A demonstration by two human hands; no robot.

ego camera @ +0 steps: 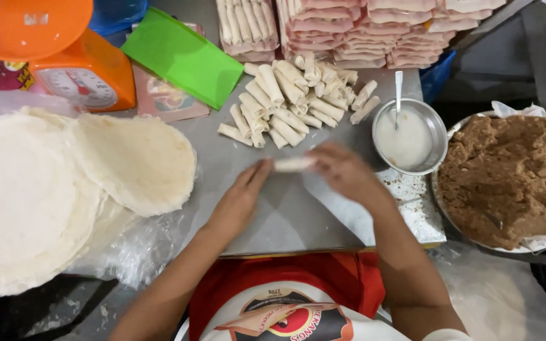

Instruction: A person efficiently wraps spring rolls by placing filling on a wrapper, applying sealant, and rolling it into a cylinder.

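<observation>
- the left hand lies flat and open on the metal table, its fingertips touching the left end of a pale roll.
- the right hand is curled loosely over the roll's right end, fingers bent on it; motion blur hides whether it pinches or only presses.
- the roll lies crosswise between the two hands, near the middle of the table, just below the loose pile. it looks fully wound already, so my reading is that this piece is at its last step, being tightened or sealed.
- done so far: the loose pile of finished rolls sits above the hands, and behind it stand stacked trays filled with more rolls in rows. a good share of the work looks complete.
- left to do: a thick stack of round wrappers lies on plastic film at the left, many sheets deep, and the big tray of brown filling at the right is heaped high. judging by both, much rolling remains.
- a metal bowl with whitish liquid and a spoon stands just right of the right hand, likely the sealing paste; it is about half full.
- an orange scale and a green packet sit at the far left, apart from the hands.
</observation>
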